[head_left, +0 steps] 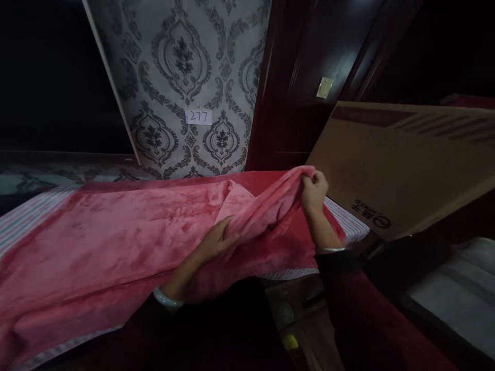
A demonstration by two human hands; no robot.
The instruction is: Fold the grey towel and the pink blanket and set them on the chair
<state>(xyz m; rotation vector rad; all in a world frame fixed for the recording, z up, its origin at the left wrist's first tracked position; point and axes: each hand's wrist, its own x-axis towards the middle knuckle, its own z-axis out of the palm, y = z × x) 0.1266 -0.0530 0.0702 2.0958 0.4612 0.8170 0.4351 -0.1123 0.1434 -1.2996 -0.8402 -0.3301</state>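
Observation:
A plush pink-red blanket lies spread over a striped mattress. My right hand is closed in a pinch on the blanket's raised corner, lifting it above the bed. My left hand lies lower on a fold of the same blanket, fingers curled round the fabric. A pale bangle circles my left wrist and a thin bracelet sits on the right.
A large flat cardboard box leans at the right, close to my right hand. Patterned wallpaper with a small label reading 277 stands behind the bed, beside a dark wooden door. The floor below is dim.

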